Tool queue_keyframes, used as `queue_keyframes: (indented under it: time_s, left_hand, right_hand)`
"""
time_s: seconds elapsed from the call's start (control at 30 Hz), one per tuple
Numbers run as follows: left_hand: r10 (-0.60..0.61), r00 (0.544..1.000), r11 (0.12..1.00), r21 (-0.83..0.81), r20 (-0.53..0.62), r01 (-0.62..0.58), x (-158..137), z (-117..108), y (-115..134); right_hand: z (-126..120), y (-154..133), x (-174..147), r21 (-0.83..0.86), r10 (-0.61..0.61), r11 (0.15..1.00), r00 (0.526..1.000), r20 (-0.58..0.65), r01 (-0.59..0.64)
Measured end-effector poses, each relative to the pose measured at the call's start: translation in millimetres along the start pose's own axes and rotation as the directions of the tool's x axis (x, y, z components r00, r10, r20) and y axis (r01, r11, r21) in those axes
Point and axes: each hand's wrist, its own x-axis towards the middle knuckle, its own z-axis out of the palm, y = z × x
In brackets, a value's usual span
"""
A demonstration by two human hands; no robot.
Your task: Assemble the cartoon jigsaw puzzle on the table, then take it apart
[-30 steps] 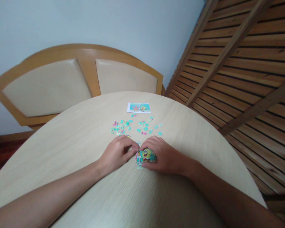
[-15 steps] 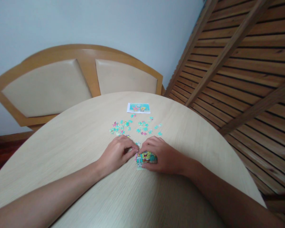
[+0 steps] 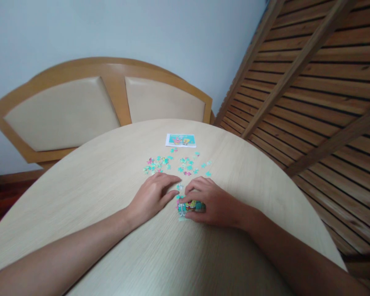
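A joined section of jigsaw puzzle [image 3: 191, 206], with a yellow cartoon figure on teal, lies flat near the middle of the table. Curled around it from the right is my right hand [image 3: 218, 201], thumb at the near edge and fingertips on its far side, covering part of it. My left hand [image 3: 153, 192] rests just left of the section, its thumb and fingers apart with nothing between them. One loose puzzle piece [image 3: 179, 186] sits between the two hands, above the section.
Beyond my hands, loose jigsaw pieces are scattered in a left cluster [image 3: 157, 163] and a right cluster [image 3: 186, 164]. Behind them lies a picture card [image 3: 181, 140]. The round wooden table [image 3: 111, 172] has a cushioned chair [image 3: 61, 115] at its far side.
My left hand's fingers have parted and drawn back from the puzzle section, so the loose piece above it shows more fully. My right hand stays on the section.
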Motion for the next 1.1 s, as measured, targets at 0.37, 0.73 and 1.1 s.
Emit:
queue_keyframes:
  time_s: [0.37, 0.73, 1.1]
  left_hand:
    - [0.014, 0.999, 0.997, 0.071, 0.031, -0.017, 1.5, 1.6, -0.4]
    - [0.000, 1.000, 0.998, 0.070, 0.026, -0.002, 3.3, 3.6, 1.3]
    - [0.041, 0.999, 0.995, 0.092, 0.012, -0.042, 4.8, 6.1, 0.2]
  right_hand:
    - [-2.3, 0.4, 0.3, -0.010, -0.025, 1.000, 1.000, -0.012, 0.025]
    - [-1.9, 0.1, 2.5, -0.017, -0.039, 0.999, 0.999, 0.000, 0.039]
    - [-2.9, 2.6, 3.0, -0.023, -0.048, 0.999, 0.998, 0.028, 0.048]
